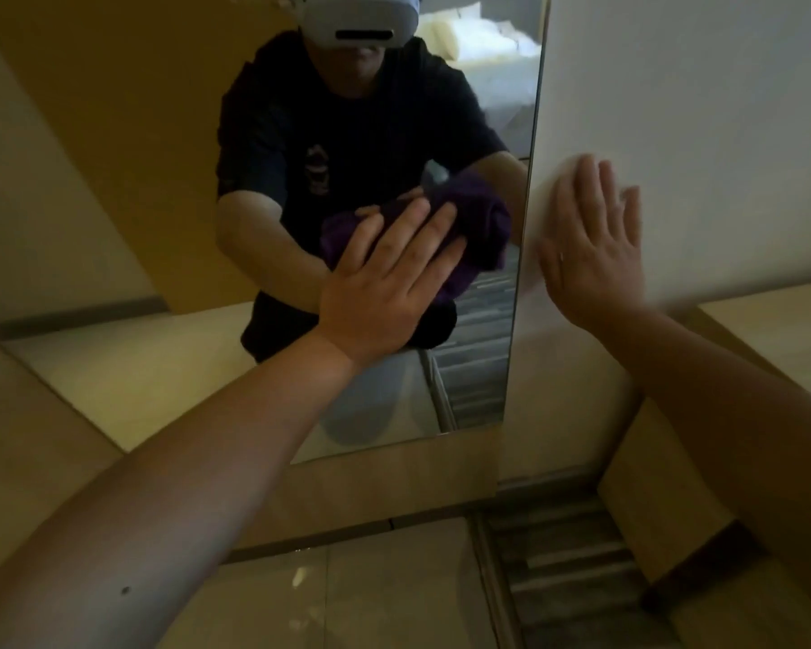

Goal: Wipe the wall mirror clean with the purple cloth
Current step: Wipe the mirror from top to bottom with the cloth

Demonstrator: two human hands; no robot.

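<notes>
Left hand (385, 292) — fingers (408, 231) straight and close together, laid flat over the purple cloth (483, 227) and pressing it against the wall mirror (160, 133). The cloth is bunched, sitting under and beyond the fingertips, near the mirror's right edge at mid-height; part of what shows purple is its reflection in the glass.

Right hand (591, 255) — fingers straight, slightly spread, palm flat against the white wall panel (698, 110) just beside the mirror's right edge; it holds nothing. A ring shows on one finger.

Both forearms reach in from the lower corners, bare.

Mirror — tall, frameless, tilted in the view; it reflects a person in a dark T-shirt wearing a grey headset (361, 21), with a bed (488, 53) and white pillows behind.

Below — beige floor tiles (371, 592) and a striped grey carpet (558, 564).
</notes>
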